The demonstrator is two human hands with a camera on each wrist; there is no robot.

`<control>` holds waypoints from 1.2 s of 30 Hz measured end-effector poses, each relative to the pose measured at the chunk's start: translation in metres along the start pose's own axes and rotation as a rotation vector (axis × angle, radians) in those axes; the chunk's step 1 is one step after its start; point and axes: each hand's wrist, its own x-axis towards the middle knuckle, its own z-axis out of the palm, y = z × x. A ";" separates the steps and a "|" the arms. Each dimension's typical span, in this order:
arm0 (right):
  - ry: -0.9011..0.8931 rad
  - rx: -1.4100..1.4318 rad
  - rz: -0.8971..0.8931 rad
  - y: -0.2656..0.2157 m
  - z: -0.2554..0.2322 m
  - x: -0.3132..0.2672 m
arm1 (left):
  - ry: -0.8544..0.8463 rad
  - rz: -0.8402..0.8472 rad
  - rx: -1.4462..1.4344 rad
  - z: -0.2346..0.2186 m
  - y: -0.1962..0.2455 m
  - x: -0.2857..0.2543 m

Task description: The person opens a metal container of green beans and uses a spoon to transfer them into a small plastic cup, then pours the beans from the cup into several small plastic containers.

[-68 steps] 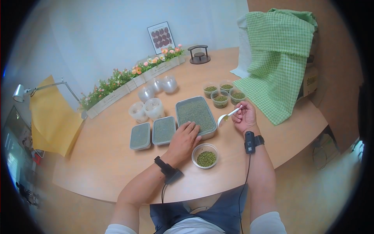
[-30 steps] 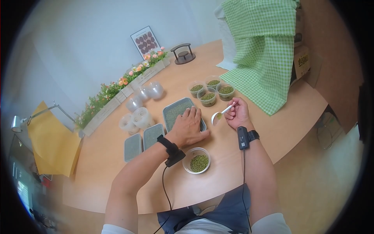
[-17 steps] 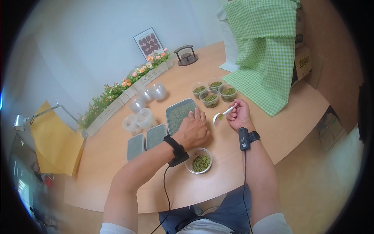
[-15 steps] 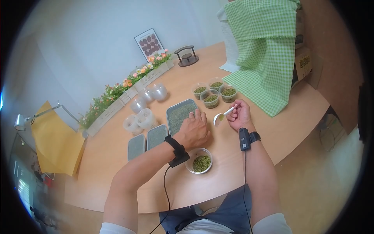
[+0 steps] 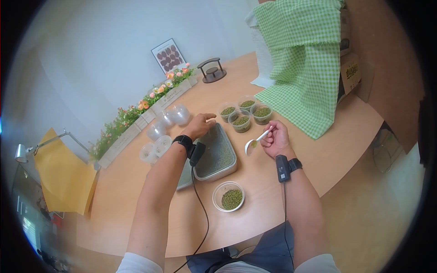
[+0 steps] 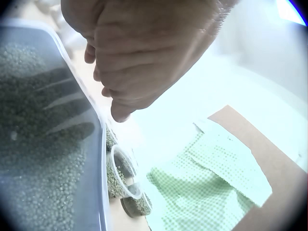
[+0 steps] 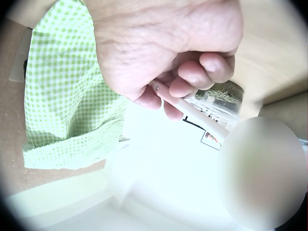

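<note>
My left hand [image 5: 199, 126] reaches over the far left corner of a large clear box [image 5: 217, 176] of green beans. In the left wrist view its fingers bend loosely with nothing between them, and a dark hand shape shows across the box. My right hand [image 5: 279, 141] pinches the handle of a white spoon [image 5: 268, 131] with thumb and curled fingers. The spoon's bowl, tilted down to the left, has something greenish in it. A clear tub [image 5: 242, 195] with green beans stands nearest the body, in front of the box.
Several small bean cups [image 5: 240, 122] cluster beyond the box, beside a green checked cloth [image 5: 305, 77]. Clear cups [image 5: 181, 114] and whitish cups [image 5: 162, 145] stand to the left, before a flower planter [image 5: 166, 98]. A smaller box [image 5: 184, 181] is partly behind the left forearm.
My left hand has moved from the near right part of the large box to its far left corner. The right hand keeps its grip on the spoon. The head view has shifted slightly.
</note>
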 end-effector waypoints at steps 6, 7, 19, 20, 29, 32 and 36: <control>-0.027 -0.011 0.046 -0.001 -0.004 0.005 | -0.292 -0.177 -0.353 0.010 -0.029 0.036; -0.039 -0.016 0.060 -0.002 -0.004 0.005 | -0.296 -0.176 -0.356 0.008 -0.033 0.039; -0.028 -0.038 0.067 -0.001 -0.004 0.007 | -0.388 -0.161 -0.385 0.010 -0.037 0.048; -0.027 -0.040 0.067 -0.001 -0.004 0.007 | -0.388 -0.153 -0.387 0.011 -0.038 0.049; -0.028 -0.073 0.072 -0.002 0.000 0.004 | -0.191 -0.086 -0.361 0.020 -0.032 0.028; -0.046 -0.073 0.076 -0.003 0.000 0.005 | -0.060 -0.082 -0.159 0.000 0.004 0.001; -0.001 -0.065 0.052 -0.002 0.001 0.004 | -0.035 0.142 -0.017 -0.018 0.028 -0.056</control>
